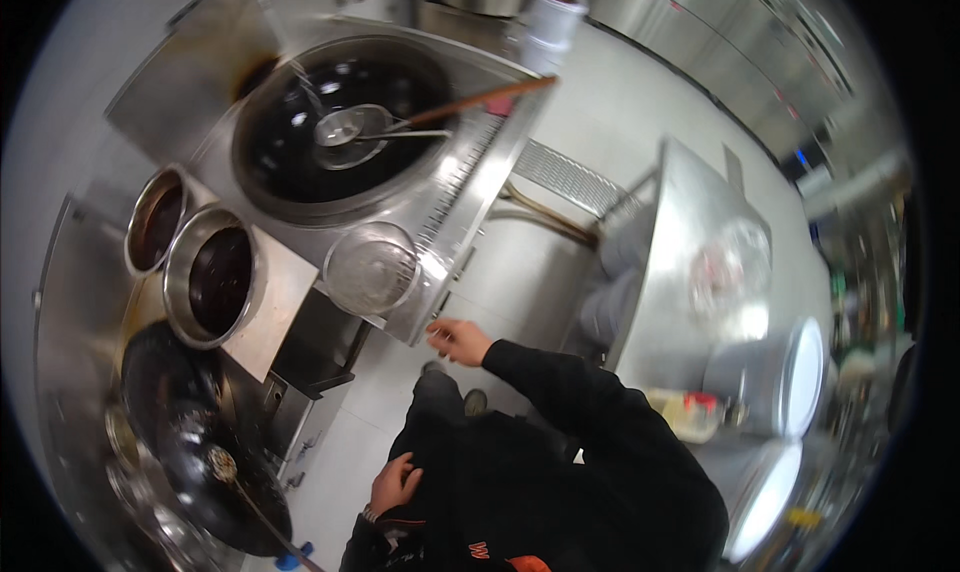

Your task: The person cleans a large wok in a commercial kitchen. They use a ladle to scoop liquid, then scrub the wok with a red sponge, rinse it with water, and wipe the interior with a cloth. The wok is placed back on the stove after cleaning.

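Observation:
My right hand (459,342) hangs beside the front corner of the steel stove counter, fingers loosely bent, with no object visible in it. Close to it on the counter's corner stands a round clear or mesh container (373,269); blur hides which. Low at my side, my left hand (394,484) has thumb and fingers apart and nothing visible in it; a wristband is on that wrist. Before me a big dark wok (262,148) is set into the counter. A ladle (337,127) and a round strainer (360,159) lie in it, and a wooden handle (480,101) reaches over its rim.
Two steel pots of dark liquid (221,279) (155,227) stand on a board (281,302) at the left. Nearer are black woks (217,489) with a long-handled ladle (223,465). At right is a steel table (667,272) with a plastic bag (731,268) and lidded buckets (802,377).

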A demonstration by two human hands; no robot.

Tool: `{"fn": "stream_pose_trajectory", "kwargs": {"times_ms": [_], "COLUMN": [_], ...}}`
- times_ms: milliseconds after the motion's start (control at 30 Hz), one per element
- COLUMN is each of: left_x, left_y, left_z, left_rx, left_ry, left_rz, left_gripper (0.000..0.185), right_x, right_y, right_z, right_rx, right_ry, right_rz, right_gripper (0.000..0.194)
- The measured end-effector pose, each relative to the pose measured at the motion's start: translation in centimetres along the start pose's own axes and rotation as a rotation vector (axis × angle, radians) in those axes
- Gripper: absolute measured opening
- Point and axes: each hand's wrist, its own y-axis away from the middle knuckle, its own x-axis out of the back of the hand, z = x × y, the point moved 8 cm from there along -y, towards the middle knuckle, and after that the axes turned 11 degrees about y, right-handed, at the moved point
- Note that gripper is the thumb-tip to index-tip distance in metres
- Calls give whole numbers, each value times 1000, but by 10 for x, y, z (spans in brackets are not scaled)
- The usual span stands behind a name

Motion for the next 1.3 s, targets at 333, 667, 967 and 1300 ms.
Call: {"fn": "stream_pose_trajectory", "kwargs": {"times_ms": [333, 667, 967, 1300], "left_x": [-24, 18, -55, -177], "left_y": [-215, -363, -593, -810], "left_z": [116, 239, 340, 391], "left_rx": [-242, -336, -249, 288], "left_ry": [184, 24, 561, 2058], "left_rz": [-21, 200, 404, -17], "left_gripper": [36, 36, 38, 61], "right_x": [267, 276, 292, 393], "right_y": [-162, -423, -531, -564], "right_z": [-3, 11, 51, 28], "right_rx": [10, 191, 335, -368], "right_ry": [665, 1330, 1376, -3], "right_rz": [283, 102, -149, -776], "right_gripper": [30, 40, 33, 22]}}
